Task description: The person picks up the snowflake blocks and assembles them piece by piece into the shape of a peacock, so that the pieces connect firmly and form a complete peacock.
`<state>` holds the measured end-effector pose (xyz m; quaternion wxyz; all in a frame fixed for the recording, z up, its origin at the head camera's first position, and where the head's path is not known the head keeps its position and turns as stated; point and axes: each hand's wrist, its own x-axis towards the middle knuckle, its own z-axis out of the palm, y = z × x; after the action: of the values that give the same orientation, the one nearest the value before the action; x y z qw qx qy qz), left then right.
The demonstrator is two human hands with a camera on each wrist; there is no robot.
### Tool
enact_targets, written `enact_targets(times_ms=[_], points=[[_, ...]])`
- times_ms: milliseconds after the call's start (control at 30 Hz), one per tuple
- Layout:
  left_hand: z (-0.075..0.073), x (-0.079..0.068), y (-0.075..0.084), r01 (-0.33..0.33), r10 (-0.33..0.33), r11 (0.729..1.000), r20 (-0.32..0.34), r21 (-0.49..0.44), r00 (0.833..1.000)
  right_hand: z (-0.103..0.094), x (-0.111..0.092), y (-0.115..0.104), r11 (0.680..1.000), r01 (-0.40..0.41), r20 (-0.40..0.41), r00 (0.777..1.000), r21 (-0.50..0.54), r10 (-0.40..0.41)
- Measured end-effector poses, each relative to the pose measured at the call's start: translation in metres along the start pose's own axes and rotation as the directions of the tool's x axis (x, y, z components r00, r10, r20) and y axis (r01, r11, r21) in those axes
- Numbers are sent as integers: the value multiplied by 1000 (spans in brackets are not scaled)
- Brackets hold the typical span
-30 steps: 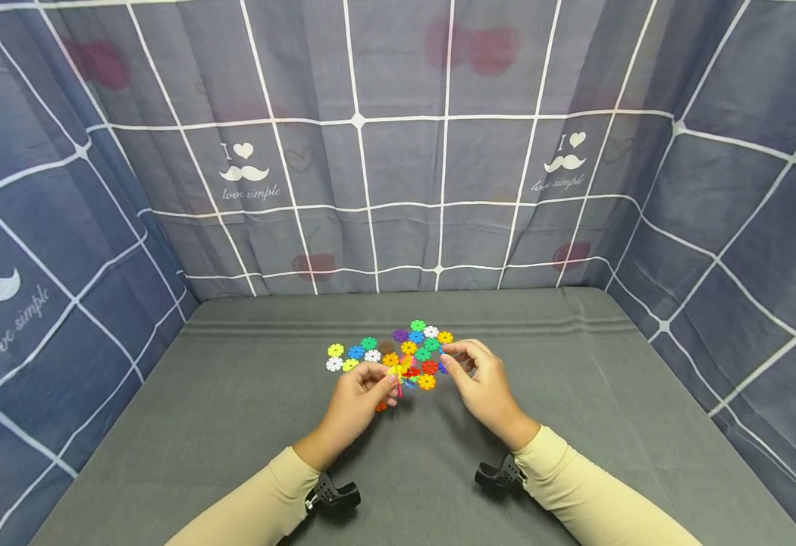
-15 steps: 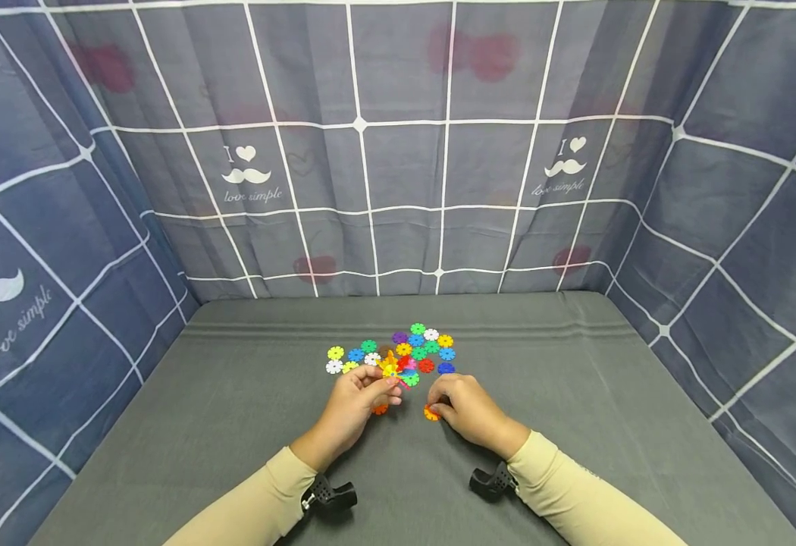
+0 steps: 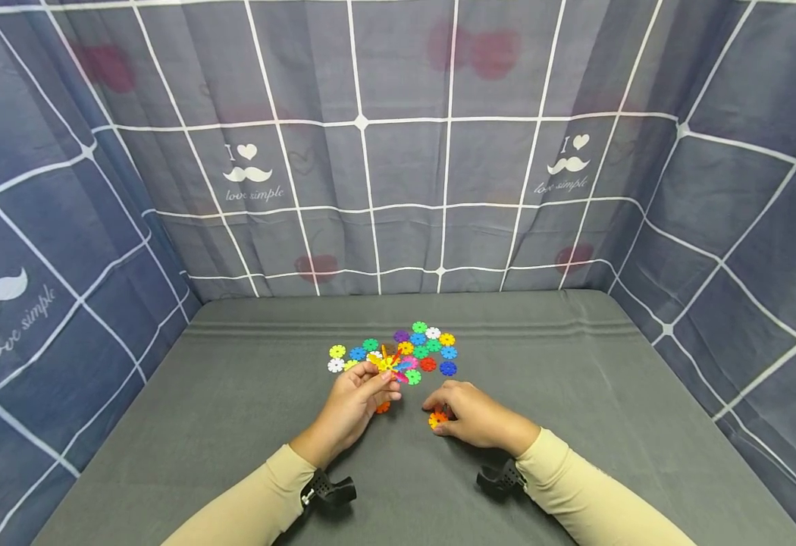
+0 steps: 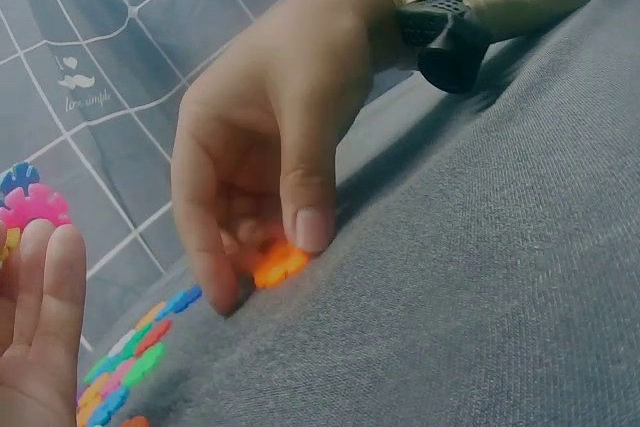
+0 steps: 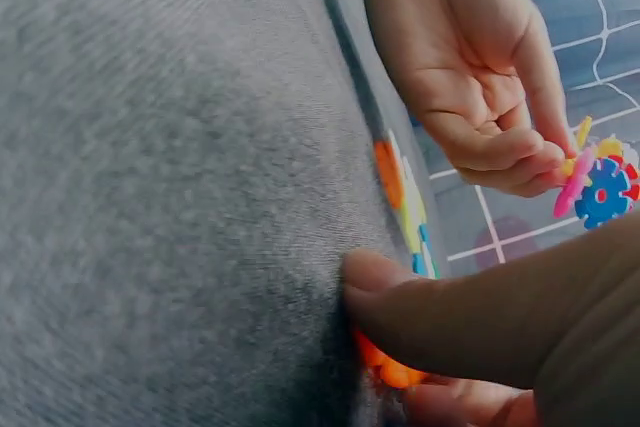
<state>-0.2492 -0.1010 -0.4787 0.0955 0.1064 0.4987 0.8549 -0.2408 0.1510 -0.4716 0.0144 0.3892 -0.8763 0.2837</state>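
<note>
Pinches joined multicoloured flower-shaped plastic discs (image 3: 389, 365) in curled left hand (image 3: 355, 396); holds orange flower-shaped plastic disc (image 3: 436, 420) loosely within half-curled right hand (image 3: 474, 415).

Two hands (image 3: 353, 398), two sleeves (image 3: 255, 500), two wrist cameras (image 3: 333, 489) — one joined cluster (image 3: 389, 365), about twenty loose flower discs (image 3: 428, 364).

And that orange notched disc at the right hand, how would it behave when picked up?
The orange notched disc is probably light, being small beside the right hand. Its crisp petal shape suggests stiffness, and the notches probably give some grip.
</note>
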Motion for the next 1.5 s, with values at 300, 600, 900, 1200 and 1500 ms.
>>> enact_targets(times_ms=[300, 600, 900, 1200, 1500], points=[[0, 0, -2, -13, 14, 1000, 84, -2, 996, 0, 6, -2, 855, -128, -97, 974, 502, 203], [0, 0, -3, -6, 0, 999, 153, 41, 988, 2, 10, -12, 684, -38, -174, 956, 729, 238], [0, -4, -3, -9, -14, 995, 218, 104, 976, 4, 10, -17, 694, -2, -203, 956, 720, 214], [3, -4, 1, 86, -94, 995, 178, 49, 980, 7, 10, -16, 711, 23, -207, 963, 703, 174], [2, -6, -1, 55, -67, 997, 250, 55, 966, 7, 8, -19, 742, 64, -276, 946, 667, 167]])
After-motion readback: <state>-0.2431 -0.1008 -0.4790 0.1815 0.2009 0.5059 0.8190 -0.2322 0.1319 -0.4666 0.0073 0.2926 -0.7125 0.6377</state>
